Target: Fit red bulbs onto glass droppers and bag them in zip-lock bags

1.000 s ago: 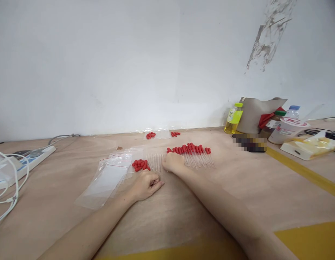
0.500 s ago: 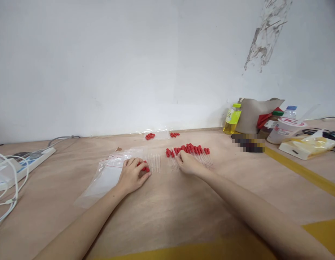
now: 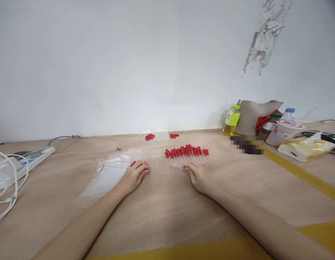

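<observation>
My left hand (image 3: 133,177) is closed, with curled fingers over a red rubber bulb (image 3: 147,167); more red shows behind the knuckles. Just right of it, several thin clear glass dropper tubes (image 3: 155,163) lie side by side without bulbs. My right hand (image 3: 199,177) pinches one clear glass dropper tube (image 3: 178,165), which points left and lies nearly level. Beyond that hand is a fanned row of droppers with red bulbs (image 3: 187,150), their glass ends toward me. The right fingertips partly cover some of these ends.
A clear zip bag (image 3: 108,173) lies left of my left hand. Small piles of red bulbs (image 3: 149,137) sit by the wall. Farther left is a white power strip (image 3: 34,162) with cables. At right stand a yellow drink bottle (image 3: 231,121), a grey bag (image 3: 248,115) and a plastic tub (image 3: 283,133).
My right hand has moved back from the bulbs of the row toward me, with a clear tube now seen in its fingers. My left hand's fingers have drawn closer together.
</observation>
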Motion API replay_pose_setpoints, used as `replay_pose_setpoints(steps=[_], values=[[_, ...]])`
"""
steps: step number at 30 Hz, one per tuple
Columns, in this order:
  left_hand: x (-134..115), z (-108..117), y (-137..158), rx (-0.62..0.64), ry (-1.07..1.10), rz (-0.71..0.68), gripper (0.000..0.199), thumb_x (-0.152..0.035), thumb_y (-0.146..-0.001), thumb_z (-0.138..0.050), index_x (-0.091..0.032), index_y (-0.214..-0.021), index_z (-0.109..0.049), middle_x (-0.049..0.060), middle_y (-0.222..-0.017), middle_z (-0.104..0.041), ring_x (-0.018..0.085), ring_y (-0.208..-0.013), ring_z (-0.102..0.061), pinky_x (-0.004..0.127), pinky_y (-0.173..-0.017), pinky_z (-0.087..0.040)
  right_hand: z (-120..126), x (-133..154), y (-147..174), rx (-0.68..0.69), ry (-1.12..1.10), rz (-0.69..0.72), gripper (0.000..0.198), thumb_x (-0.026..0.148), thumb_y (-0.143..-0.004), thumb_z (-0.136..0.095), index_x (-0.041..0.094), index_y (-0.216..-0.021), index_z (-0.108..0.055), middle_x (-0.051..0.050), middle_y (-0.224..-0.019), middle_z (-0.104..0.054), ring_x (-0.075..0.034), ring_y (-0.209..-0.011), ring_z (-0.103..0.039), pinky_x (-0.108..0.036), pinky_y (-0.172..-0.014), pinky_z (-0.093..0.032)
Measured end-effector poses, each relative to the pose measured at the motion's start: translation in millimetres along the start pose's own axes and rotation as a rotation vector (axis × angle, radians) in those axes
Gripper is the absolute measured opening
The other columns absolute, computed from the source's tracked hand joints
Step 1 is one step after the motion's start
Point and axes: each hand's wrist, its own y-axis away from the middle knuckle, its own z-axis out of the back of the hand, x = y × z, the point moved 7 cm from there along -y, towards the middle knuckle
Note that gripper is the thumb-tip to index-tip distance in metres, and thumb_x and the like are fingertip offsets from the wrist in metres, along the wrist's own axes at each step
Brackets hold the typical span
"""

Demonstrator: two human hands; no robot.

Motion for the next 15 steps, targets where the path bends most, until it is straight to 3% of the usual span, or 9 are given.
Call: replay_pose_setpoints(steps=[9,15], values=[[10,1,5,-0.023,0.187,0.202,0.020,-0.023,-0.089,-0.034,-0.017,-0.100,-0.051,0.006,-0.091,-0.060,0.015,-0.075,-0.058,0.031,-0.071,-0.047,-4,-5,3,0.045,-0.006,-0.100,0.018,0.018,-0.086,-0.032,0.017,-0.093,-0.048,-0.003,-0.074,-0.059,-0.015,-0.067,-0.053,-0.028,-0.067,-0.038],[-11,4,0,-0.137,0.315,0.197,0.019,-0.022,-0.085,-0.040,-0.017,-0.091,-0.058,0.006,-0.091,-0.059,0.016,-0.081,-0.058,0.029,-0.073,-0.046,-7,0,2,0.071,0.007,-0.067,0.024,0.016,-0.086,-0.032,0.017,-0.102,-0.050,-0.003,-0.078,-0.060,-0.015,-0.074,-0.055,-0.030,-0.074,-0.036]])
